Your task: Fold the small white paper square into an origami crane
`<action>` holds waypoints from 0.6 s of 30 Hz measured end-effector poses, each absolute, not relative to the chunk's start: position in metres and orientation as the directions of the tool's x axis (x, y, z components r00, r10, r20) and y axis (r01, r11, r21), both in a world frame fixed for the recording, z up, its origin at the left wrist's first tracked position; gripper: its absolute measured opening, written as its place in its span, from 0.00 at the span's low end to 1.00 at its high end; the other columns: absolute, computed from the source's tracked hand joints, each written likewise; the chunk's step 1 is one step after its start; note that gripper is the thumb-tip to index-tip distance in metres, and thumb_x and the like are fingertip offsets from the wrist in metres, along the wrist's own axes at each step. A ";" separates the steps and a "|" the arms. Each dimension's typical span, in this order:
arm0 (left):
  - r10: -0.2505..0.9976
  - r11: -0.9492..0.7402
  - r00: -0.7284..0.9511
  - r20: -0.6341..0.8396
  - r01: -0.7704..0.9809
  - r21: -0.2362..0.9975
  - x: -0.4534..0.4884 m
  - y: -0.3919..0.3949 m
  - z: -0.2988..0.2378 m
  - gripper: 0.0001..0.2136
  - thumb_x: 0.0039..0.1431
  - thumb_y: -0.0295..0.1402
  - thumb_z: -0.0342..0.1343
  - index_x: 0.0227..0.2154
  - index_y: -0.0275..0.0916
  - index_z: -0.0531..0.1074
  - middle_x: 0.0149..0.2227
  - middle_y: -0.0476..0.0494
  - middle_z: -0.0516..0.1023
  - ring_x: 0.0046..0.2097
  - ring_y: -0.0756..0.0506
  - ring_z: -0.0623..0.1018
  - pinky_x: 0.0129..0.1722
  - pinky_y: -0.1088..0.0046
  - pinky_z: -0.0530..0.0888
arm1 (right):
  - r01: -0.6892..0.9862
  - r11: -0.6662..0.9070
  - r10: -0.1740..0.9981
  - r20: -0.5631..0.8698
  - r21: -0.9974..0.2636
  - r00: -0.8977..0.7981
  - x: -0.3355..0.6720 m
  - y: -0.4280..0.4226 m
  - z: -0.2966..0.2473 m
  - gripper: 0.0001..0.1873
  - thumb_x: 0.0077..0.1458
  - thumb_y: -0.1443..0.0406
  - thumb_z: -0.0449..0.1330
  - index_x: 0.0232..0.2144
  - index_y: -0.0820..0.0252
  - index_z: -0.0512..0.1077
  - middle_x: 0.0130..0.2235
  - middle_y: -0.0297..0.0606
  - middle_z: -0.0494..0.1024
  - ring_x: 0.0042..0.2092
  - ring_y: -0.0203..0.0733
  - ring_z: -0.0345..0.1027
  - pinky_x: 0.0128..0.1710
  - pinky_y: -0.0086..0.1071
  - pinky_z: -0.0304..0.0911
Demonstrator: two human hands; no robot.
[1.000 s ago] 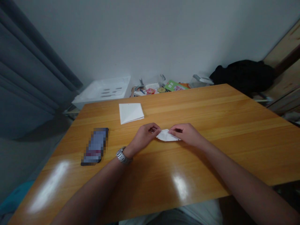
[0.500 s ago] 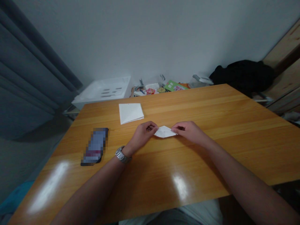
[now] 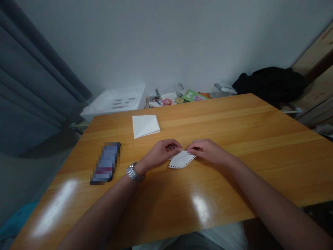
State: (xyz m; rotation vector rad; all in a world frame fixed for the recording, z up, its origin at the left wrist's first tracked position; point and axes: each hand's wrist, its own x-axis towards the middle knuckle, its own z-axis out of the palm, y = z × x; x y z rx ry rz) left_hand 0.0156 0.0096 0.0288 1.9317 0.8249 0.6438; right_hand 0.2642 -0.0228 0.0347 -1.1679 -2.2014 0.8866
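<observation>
Between my two hands is a small folded piece of white paper, held just above the wooden table. A row of punched holes runs along its curved near edge. My left hand, with a metal watch on the wrist, pinches the paper's upper left part. On the other side, the thumb and fingers of my right hand close on its upper right part. The fingertips hide the paper's far edge.
A folded lined sheet lies beyond my left hand. The phone, its screen blurred, rests at the left. Behind the table are a white foam tray, a green booklet and dark cloth.
The paper has turned so that its perforated edge now faces me and hangs lower. Both hands have come closer together along its far side.
</observation>
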 end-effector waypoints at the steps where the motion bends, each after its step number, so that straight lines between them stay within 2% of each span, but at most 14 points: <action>1: 0.749 -0.357 0.656 0.089 0.287 0.889 0.016 0.009 0.029 0.11 0.62 0.40 0.58 0.40 0.37 0.77 0.37 0.43 0.80 0.37 0.49 0.77 0.37 0.73 0.73 | 0.526 0.421 0.846 0.110 -0.738 -0.522 0.264 -0.023 0.035 0.11 0.63 0.61 0.58 0.37 0.55 0.81 0.38 0.38 0.83 0.39 0.42 0.74 0.40 0.33 0.64; 6: 0.734 -0.354 0.678 0.047 0.323 0.878 0.015 0.006 0.029 0.10 0.63 0.39 0.57 0.39 0.37 0.78 0.38 0.43 0.81 0.37 0.48 0.78 0.37 0.74 0.73 | 0.515 0.425 0.831 0.096 -0.744 -0.547 0.263 -0.024 0.035 0.11 0.63 0.61 0.58 0.38 0.56 0.81 0.38 0.39 0.83 0.39 0.42 0.75 0.41 0.34 0.65; 10: 0.754 -0.403 0.653 0.070 0.375 0.835 0.016 0.004 0.031 0.09 0.64 0.36 0.56 0.39 0.38 0.78 0.38 0.43 0.81 0.37 0.48 0.78 0.35 0.74 0.73 | 0.526 0.402 0.849 0.089 -0.749 -0.521 0.261 -0.025 0.036 0.11 0.63 0.61 0.58 0.37 0.56 0.81 0.38 0.39 0.83 0.39 0.43 0.75 0.41 0.34 0.65; 15: 0.788 -0.462 0.601 0.134 0.432 0.775 0.018 0.004 0.033 0.09 0.64 0.37 0.56 0.37 0.38 0.78 0.35 0.44 0.81 0.35 0.49 0.77 0.34 0.75 0.71 | 0.555 0.370 0.906 0.155 -0.745 -0.395 0.260 -0.022 0.032 0.12 0.63 0.60 0.58 0.38 0.57 0.80 0.39 0.39 0.83 0.39 0.43 0.75 0.41 0.34 0.65; 18: 0.821 -0.436 0.550 0.151 0.433 0.789 0.019 0.007 0.031 0.09 0.64 0.36 0.56 0.37 0.38 0.78 0.36 0.44 0.81 0.36 0.48 0.78 0.36 0.74 0.73 | 0.573 0.335 0.939 0.219 -0.747 -0.264 0.262 -0.019 0.028 0.14 0.63 0.58 0.56 0.38 0.58 0.79 0.39 0.40 0.83 0.39 0.44 0.74 0.40 0.34 0.65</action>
